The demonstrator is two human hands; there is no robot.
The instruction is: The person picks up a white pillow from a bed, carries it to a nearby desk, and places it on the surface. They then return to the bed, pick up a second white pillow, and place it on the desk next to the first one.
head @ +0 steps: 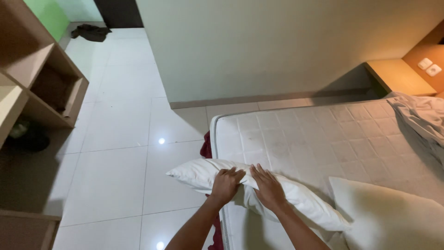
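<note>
Both hands on a white pillow (259,192) at the mattress (323,134) corner.
Left hand (226,184) clenches pillow fabric; right hand (268,187) presses flat, fingers spread.

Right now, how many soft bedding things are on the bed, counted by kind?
Pillows: 2, one under the left hand and right hand, one at the lower right.
Mattress: 1, bare and quilted.
Crumpled grey sheet: 1, at the far right.
Total: 4.
</note>
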